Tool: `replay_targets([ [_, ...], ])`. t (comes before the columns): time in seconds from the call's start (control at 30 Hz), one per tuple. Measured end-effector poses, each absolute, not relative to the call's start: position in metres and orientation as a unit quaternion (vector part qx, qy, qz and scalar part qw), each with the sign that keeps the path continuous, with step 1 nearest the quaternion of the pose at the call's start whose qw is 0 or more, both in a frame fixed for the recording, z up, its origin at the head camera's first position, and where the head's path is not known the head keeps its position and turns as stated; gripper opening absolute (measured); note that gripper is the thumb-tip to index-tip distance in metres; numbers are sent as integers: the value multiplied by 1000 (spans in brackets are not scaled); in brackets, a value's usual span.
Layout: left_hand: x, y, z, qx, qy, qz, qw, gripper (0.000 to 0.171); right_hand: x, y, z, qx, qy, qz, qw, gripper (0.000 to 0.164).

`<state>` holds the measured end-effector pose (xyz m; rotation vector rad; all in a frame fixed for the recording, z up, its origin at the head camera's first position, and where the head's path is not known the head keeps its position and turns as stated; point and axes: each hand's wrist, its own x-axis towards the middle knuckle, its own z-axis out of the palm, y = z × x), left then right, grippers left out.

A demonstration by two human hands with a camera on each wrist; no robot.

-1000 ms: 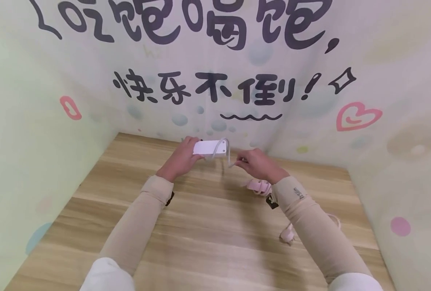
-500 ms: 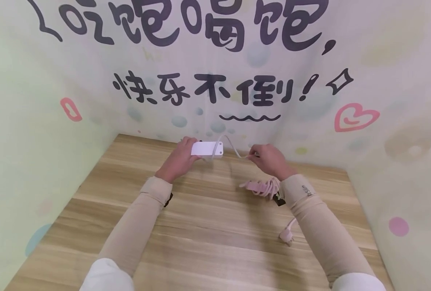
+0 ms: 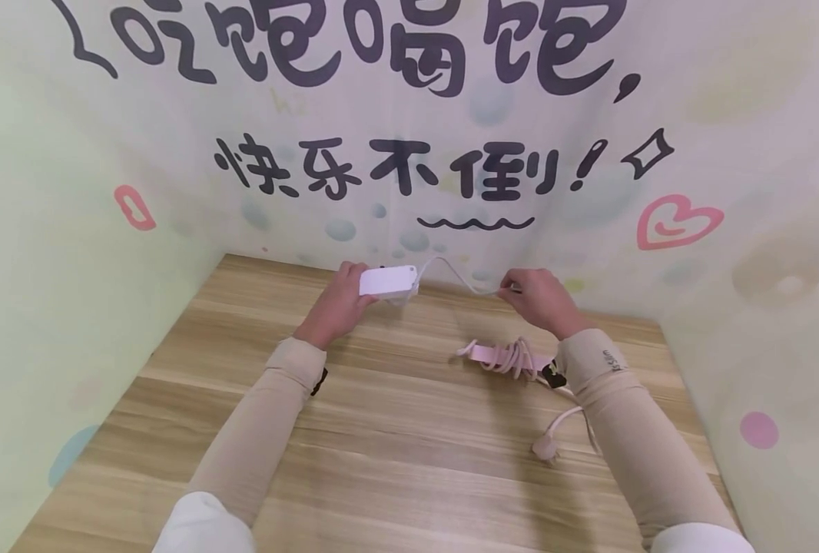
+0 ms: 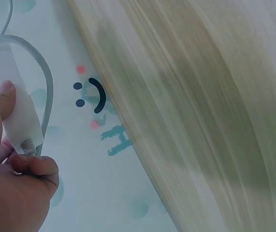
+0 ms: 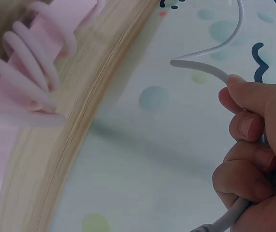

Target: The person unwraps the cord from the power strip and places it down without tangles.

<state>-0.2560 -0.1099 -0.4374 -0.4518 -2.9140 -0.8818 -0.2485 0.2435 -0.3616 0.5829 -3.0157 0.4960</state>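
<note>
My left hand [image 3: 336, 303] holds a white power strip [image 3: 387, 281] near the back wall, thumb on its flat side. Its grey cord [image 4: 49, 82] leaves the strip's end by the curled fingers and loops round the body, as the left wrist view shows. My right hand [image 3: 541, 299] pinches the cord between thumb and forefinger, off to the right. In the right wrist view, the other fingers curl round a further length of cord [image 5: 235, 213]. Between the hands the cord hangs in a loose bend. Sockets on the white strip are not visible.
A pink power strip [image 3: 479, 353], wound with its own pink cord [image 5: 29, 53], lies on the wooden table [image 3: 382, 445] below my right wrist. Its pink plug [image 3: 544, 447] rests nearer the front, beside my right forearm. A printed cloth wall [image 3: 313, 230] borders the table's back edge.
My right hand has moved right, drawing the cord out from the white power strip into a longer span. The left hand has shifted slightly left and tilted the strip.
</note>
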Motion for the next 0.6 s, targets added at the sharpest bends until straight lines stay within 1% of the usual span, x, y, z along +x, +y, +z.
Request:
replay_targets([
  [0.17, -256, -111, -437, -134, -946, -292, 43, 56, -249, 255, -364, 186, -970, 156, 17, 14],
  [0.3, -255, -111, -437, -130, -945, -297, 44, 57, -250, 263, -368, 181, -972, 147, 13, 15],
  [0.6, -256, -111, -444, -157, -936, -311, 49, 55, -253, 284, -377, 137, -982, 133, -13, 20],
])
